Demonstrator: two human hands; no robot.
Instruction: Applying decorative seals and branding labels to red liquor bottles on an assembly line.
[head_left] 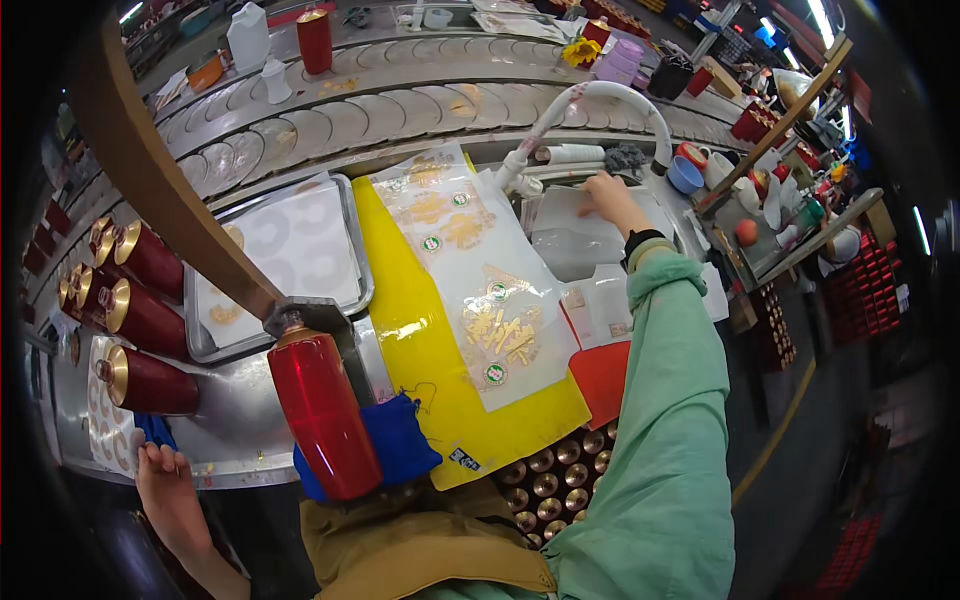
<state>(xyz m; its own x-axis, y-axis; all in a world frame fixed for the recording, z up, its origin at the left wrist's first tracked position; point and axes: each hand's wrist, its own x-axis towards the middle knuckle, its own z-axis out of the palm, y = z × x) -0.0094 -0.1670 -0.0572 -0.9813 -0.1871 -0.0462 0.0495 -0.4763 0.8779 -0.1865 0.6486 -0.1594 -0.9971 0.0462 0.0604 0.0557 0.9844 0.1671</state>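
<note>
My right hand [612, 200] reaches over a shallow basin [575, 250] under a curved white tap [610, 92]. Its fingers are bent together at a pale sheet there, and what they pinch is too small to make out. Down at the left edge of the bench, my left hand [170, 495] has its fingers loosely curled and slightly apart, near a sheet with ring prints [108, 405] and nothing visible in it. Between my arms, a glossy red bottle [325, 415] leans on a blue cloth [400, 435]. Translucent sheets with gold patterns [505, 330] lie on a yellow mat [410, 340].
A wooden bar [160, 170] slants down to the red bottle. Several red bottles with gold shoulders [150, 318] stand beside a metal tray [365, 250] holding ring-printed sheets. A conveyor [340, 125] curves behind. More gold-topped bottles [548, 485] sit below the bench edge.
</note>
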